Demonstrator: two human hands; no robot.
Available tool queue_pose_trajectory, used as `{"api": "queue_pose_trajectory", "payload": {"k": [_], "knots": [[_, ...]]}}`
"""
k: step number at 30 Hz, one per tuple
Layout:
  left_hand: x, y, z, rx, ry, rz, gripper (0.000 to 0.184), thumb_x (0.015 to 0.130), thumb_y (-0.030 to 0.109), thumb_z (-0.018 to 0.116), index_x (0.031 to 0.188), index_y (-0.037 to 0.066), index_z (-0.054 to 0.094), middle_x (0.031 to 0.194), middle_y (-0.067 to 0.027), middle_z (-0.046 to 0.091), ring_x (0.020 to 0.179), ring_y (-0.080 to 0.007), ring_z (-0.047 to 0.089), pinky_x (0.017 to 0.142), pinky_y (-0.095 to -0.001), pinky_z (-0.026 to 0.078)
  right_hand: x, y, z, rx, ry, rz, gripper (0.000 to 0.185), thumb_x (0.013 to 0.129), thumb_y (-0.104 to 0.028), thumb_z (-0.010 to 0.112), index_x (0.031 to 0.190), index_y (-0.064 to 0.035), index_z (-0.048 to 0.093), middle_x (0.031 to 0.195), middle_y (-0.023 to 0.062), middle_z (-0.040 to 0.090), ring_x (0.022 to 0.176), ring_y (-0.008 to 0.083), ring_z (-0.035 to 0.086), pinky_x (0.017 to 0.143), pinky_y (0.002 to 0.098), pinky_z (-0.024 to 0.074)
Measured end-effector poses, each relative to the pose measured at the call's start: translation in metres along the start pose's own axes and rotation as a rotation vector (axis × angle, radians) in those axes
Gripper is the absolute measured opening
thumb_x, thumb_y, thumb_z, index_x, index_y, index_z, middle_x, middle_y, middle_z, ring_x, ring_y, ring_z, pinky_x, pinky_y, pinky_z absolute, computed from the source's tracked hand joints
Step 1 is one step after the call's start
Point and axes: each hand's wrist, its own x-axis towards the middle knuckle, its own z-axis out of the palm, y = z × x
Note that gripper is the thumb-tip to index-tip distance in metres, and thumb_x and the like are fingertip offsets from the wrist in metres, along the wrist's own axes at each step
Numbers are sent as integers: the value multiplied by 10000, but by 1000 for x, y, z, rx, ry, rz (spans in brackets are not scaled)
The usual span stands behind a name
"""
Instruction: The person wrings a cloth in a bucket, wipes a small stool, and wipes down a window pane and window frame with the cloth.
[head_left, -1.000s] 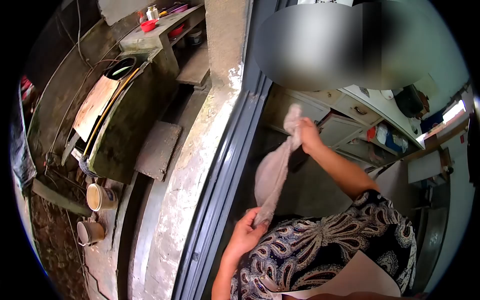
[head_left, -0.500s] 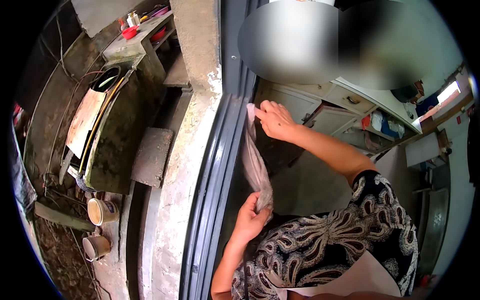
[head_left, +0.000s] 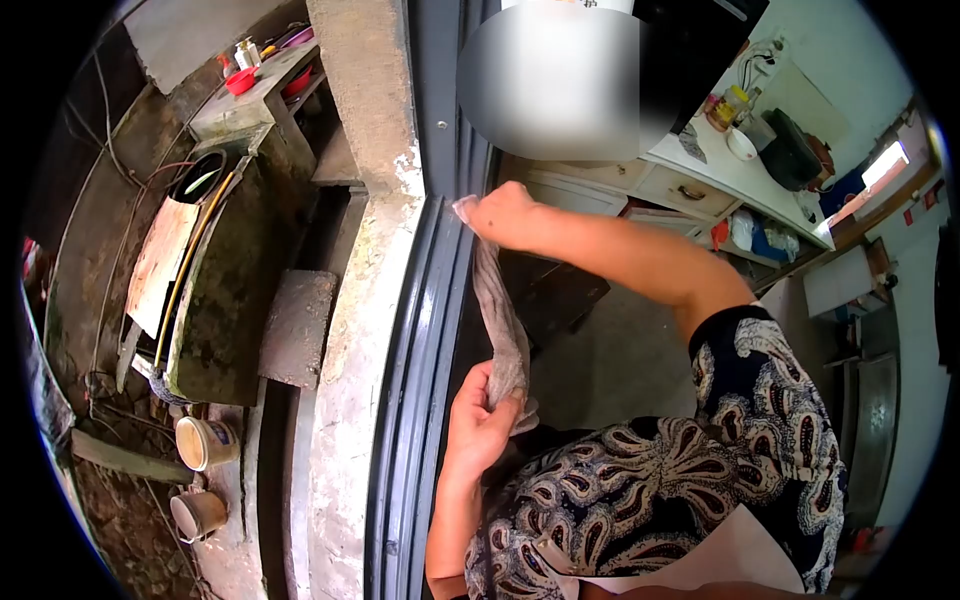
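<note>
A greyish-pink cloth [head_left: 493,295] hangs stretched between my two hands, beside a dark grey metal door frame track [head_left: 425,330]. My right hand [head_left: 508,215] is closed round its upper end and sits at the inner edge of the frame. A light tip of the cloth pokes out past those fingers, at or very near the metal; I cannot tell if it presses on it. Lower down, my left hand [head_left: 480,420] grips the bunched lower part, thumb on top, with a loose fold sticking out on its right side.
Left of the frame runs a rough concrete sill [head_left: 345,440], with two buckets [head_left: 206,443] and a mossy stone basin [head_left: 225,310] beyond. A red bowl [head_left: 241,81] stands on a ledge. On the right are white cabinets [head_left: 690,190] and a counter with a white bowl [head_left: 741,144].
My right hand has moved left to the door frame, taking the cloth's upper end along. My left hand has shifted slightly left and up. The view has turned a little.
</note>
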Motion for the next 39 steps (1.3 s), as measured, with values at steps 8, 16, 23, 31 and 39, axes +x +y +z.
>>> {"api": "queue_pose_trajectory", "payload": {"k": [8, 16, 23, 31, 39], "knots": [[-25, -11, -12, -19, 22, -11, 303, 883, -38, 545, 1180, 12, 522, 946, 0, 598, 821, -57, 550, 712, -203, 449, -9, -20, 16, 568, 83, 259, 351, 808, -105, 552, 1144, -18, 496, 947, 215, 673, 888, 408, 651, 728, 495, 503], [-23, -15, 0, -48, -30, -69, 325, 872, -45, 575, 1190, 9, 534, 984, -1, 601, 875, -63, 549, 766, -208, 445, -50, -60, 16, 1461, 40, 245, 256, 915, -120, 554, 1162, -91, 490, 588, 35, 516, 431, 98, 456, 375, 272, 366], [-37, -14, 0, -82, -109, -34, 336, 869, -73, 565, 1194, 2, 527, 1007, -5, 606, 908, -64, 556, 806, -215, 443, -69, -35, 17, 1664, 572, 503, 166, 964, -211, 572, 941, -52, 611, 743, 18, 598, 641, 83, 538, 576, 227, 443], [-14, -10, 2, -141, 31, 105, 303, 875, -57, 556, 1171, -1, 524, 967, -10, 603, 837, -62, 560, 728, -204, 446, -9, -54, 9, 404, 710, 117, 275, 905, -123, 555, 1159, -24, 595, 1125, 92, 621, 1124, 255, 566, 976, 440, 422], [-9, -14, -1, -131, 118, 74, 318, 857, -72, 525, 1164, 10, 525, 939, -40, 629, 815, -87, 594, 734, -220, 475, 13, -44, 10, 307, 297, 81, 312, 704, -167, 615, 1004, -115, 684, 1057, 64, 653, 1126, 252, 521, 868, 449, 407]]}}
